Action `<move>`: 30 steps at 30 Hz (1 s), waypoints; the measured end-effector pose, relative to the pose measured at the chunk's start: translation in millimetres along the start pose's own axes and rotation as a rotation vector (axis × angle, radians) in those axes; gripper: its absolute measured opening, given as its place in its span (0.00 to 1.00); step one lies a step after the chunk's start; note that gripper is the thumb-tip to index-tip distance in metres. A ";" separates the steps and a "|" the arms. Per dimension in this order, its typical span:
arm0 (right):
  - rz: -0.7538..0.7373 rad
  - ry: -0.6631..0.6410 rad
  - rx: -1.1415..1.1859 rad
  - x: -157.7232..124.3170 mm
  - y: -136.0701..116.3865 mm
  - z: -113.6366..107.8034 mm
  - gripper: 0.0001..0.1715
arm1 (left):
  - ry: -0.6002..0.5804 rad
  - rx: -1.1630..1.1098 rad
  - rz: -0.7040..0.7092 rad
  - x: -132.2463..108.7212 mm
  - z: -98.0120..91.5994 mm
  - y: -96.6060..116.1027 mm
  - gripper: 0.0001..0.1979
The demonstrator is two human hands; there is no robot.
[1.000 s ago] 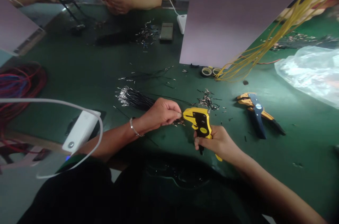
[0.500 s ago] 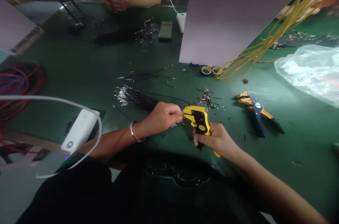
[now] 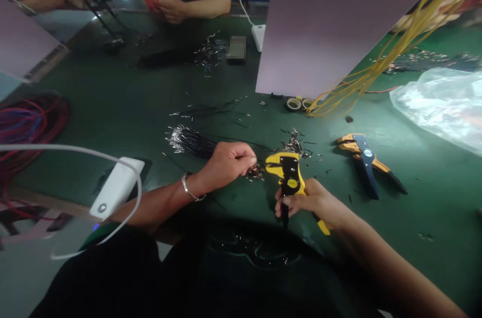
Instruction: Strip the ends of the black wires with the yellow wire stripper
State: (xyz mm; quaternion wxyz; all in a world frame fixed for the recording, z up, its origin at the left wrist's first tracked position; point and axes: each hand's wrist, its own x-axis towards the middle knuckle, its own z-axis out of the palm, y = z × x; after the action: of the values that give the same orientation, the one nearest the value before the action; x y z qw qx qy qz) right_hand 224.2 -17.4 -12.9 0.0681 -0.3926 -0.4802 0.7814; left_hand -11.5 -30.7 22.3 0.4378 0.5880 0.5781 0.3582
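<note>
Gripping yellow stripper [image 3: 290, 170] right of centre, right hand [image 3: 309, 197] points its mouth left at left hand [image 3: 234, 161], which is pinched (can't tell on what) and nearer black wires [image 3: 195, 141] sloping down-right from centre-left.

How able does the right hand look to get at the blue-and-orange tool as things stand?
Probably not: the right hand is wrapped around the yellow tool. The way itself looks free, though, with the blue-and-orange tool lying uncovered on the green table.
</note>
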 end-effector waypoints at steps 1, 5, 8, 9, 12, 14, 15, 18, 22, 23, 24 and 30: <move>0.028 -0.045 -0.016 0.0 0.5 2.1 0.18 | 0.016 0.024 0.029 -0.4 -1.0 0.7 0.08; 0.147 -0.107 -0.256 0.3 -0.3 9.4 0.26 | 0.096 0.146 0.179 -3.1 -1.9 -0.6 0.08; 0.213 -0.069 -0.532 -2.5 -5.6 11.9 0.33 | 0.159 0.247 0.341 -4.8 1.0 -6.0 0.09; 0.196 -0.066 -0.638 -4.2 -8.5 12.1 0.34 | 0.175 0.287 0.403 -5.2 2.3 -8.1 0.09; 0.035 -0.035 -1.019 -9.3 -18.2 10.8 0.37 | 0.227 0.449 0.585 -6.3 6.1 -13.0 0.11; -0.033 0.035 -1.272 -10.8 -22.6 8.0 0.38 | 0.257 0.558 0.674 -7.1 7.8 -14.7 0.11; -0.036 0.071 -1.372 -10.9 -23.7 5.9 0.38 | 0.262 0.599 0.704 -7.6 8.3 -15.3 0.12; -0.028 0.133 -1.543 -10.2 -23.6 -1.2 0.36 | 0.252 0.688 0.745 -9.4 9.2 -17.6 0.11; -0.191 0.276 -1.418 -8.5 -25.3 -6.6 0.23 | 0.223 0.785 0.766 -12.1 10.9 -22.8 0.08; -0.266 0.313 -1.290 -7.2 -27.0 -6.3 0.20 | 0.216 0.806 0.782 -12.7 11.4 -23.9 0.07; -0.338 0.337 -1.129 -5.2 -29.1 -5.2 0.17 | 0.211 0.824 0.804 -13.3 11.8 -24.5 0.07; -0.452 0.299 -0.426 15.3 -40.0 11.4 0.16 | 0.143 0.896 0.932 -16.3 12.0 -19.7 0.08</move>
State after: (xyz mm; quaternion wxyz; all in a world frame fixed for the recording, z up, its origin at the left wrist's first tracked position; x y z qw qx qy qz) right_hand 195.2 3.2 13.6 0.2259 -0.3918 -0.6921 0.5626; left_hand -8.8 -49.1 1.1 -0.0906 0.8776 0.3835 0.2730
